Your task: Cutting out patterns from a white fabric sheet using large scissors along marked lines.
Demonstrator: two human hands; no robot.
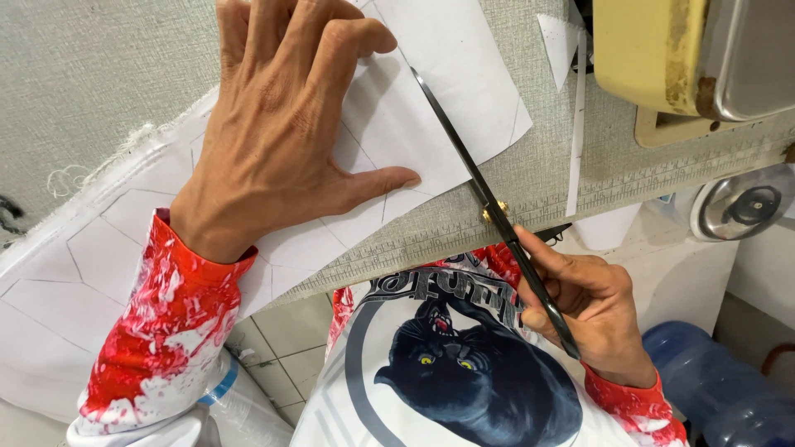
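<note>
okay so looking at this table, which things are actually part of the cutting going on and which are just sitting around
In use:
left hand, pressed flat on the white fabric
right hand, holding the black scissors, blades at the fabric's edge

Lying about:
narrow white strip
cream sewing machine
blue water jug on the floor
plastic bottle below the table edge

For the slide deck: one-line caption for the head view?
Left hand flattens white line-marked fabric on grey table; right hand cuts with black-handled scissors.
</note>
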